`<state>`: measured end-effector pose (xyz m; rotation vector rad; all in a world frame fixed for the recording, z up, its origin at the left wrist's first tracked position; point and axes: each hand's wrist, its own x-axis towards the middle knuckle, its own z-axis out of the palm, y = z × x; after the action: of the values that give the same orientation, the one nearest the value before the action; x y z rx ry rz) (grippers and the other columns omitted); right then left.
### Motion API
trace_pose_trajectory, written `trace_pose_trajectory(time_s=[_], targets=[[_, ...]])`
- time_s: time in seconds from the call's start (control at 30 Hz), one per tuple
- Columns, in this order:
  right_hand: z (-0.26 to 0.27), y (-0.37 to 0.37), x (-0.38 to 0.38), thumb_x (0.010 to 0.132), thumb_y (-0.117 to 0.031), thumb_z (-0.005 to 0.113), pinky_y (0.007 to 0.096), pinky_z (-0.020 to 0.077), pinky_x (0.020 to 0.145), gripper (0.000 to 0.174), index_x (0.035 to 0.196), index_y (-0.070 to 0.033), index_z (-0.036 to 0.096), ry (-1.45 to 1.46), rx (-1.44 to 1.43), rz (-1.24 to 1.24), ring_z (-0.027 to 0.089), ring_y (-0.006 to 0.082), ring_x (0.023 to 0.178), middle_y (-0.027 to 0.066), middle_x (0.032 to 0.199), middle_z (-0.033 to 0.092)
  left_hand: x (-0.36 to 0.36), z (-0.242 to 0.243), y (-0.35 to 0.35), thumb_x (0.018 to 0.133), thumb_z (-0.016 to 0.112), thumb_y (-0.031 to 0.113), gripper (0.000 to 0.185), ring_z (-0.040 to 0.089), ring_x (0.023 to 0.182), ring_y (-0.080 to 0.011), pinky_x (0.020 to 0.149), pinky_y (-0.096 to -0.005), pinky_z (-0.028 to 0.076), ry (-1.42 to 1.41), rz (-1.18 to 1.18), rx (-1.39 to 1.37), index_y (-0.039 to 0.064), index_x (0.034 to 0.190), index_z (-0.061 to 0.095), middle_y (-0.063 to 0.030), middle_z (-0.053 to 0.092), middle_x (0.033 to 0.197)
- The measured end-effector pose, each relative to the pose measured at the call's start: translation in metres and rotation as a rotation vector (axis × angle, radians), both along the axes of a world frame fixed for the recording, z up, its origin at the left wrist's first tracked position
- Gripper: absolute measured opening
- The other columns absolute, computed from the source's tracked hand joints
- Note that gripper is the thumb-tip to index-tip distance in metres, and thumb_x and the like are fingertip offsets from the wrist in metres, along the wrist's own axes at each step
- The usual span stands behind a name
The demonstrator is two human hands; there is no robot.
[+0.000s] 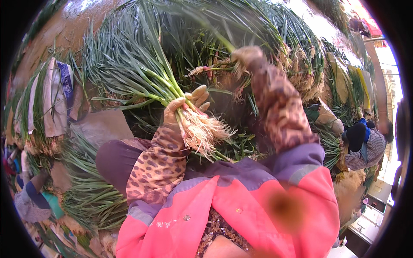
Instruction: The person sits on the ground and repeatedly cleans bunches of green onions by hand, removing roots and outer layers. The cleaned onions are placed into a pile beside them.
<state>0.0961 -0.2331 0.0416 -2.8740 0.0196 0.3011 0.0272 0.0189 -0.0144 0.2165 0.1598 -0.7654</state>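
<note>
My left hand [173,111], in a pale glove, is closed around a bunch of green onions [176,88]. Their white, stringy roots [205,132] hang towards me and the leaves point away. My right hand [250,57], also gloved and blurred by motion, is up over the pile, shut on a green onion stalk [225,42] with roots dangling beneath the fingers. Between the hands and beyond lie loose green onions [209,68] with reddish bases. Leopard-print sleeves cover both my forearms.
A broad heap of green onions [122,58] spreads in front of me. Tied bundles with a pale wrap [53,103] stand at left, near a cardboard sheet [101,125]. More green onions [96,193] lie by my left knee. One person [366,148] sits at right, another [32,201] at left.
</note>
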Motion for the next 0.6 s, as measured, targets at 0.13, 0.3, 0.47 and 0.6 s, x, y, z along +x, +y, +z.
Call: trace_pose_trajectory(time_s=[0.13, 0.3, 0.47, 0.6], targets=[[-0.016, 0.072, -0.084, 0.078, -0.035, 0.061, 0.0318, 0.0484, 0.06, 0.026, 0.082, -0.01, 0.067, 0.048, 0.613, 0.009, 0.059, 0.0222, 0.063, 0.0095, 0.073, 0.063, -0.004, 0.002, -0.003, 0.078, 0.053, 0.019, 0.022, 0.043, 0.114, -0.0357, 0.09, -0.0495, 0.041, 0.086, -0.036, 0.03, 0.003, 0.091, 0.06, -0.0228, 0.044, 0.123], [-0.089, 0.07, -0.114, 0.082, -0.022, 0.054, 0.0358, 0.0467, 0.065, 0.025, 0.074, -0.001, 0.064, -0.045, 0.578, -0.484, 0.059, 0.023, 0.063, 0.0093, 0.069, 0.063, -0.01, 0.005, -0.002, 0.078, 0.052, 0.022, 0.023, 0.045, 0.112, -0.033, 0.095, -0.0503, 0.035, 0.137, -0.005, 0.018, 0.004, 0.091, 0.06, -0.0176, 0.051, 0.118], [-0.109, 0.05, -0.121, 0.08, -0.028, 0.054, 0.0347, 0.0472, 0.076, 0.023, 0.087, -0.007, 0.064, 0.694, 0.076, -0.136, 0.058, 0.0241, 0.081, 0.0107, 0.09, 0.061, -0.002, 0.025, 0.006, 0.074, 0.054, 0.018, 0.023, 0.056, 0.089, -0.0239, 0.081, -0.0406, 0.045, -0.09, 0.004, 0.157, 0.001, 0.088, 0.057, -0.0145, 0.059, 0.092], [-0.1, 0.039, -0.077, 0.08, -0.026, 0.055, 0.034, 0.0504, 0.06, 0.022, 0.091, -0.01, 0.063, 0.102, -0.151, -0.051, 0.061, 0.0235, 0.075, 0.0085, 0.089, 0.063, -0.014, 0.042, 0.014, 0.077, 0.051, 0.02, 0.022, 0.044, 0.069, -0.0143, 0.067, -0.0297, 0.039, -0.254, 0.043, -0.032, 0.006, 0.093, 0.05, -0.0043, 0.045, 0.08]])
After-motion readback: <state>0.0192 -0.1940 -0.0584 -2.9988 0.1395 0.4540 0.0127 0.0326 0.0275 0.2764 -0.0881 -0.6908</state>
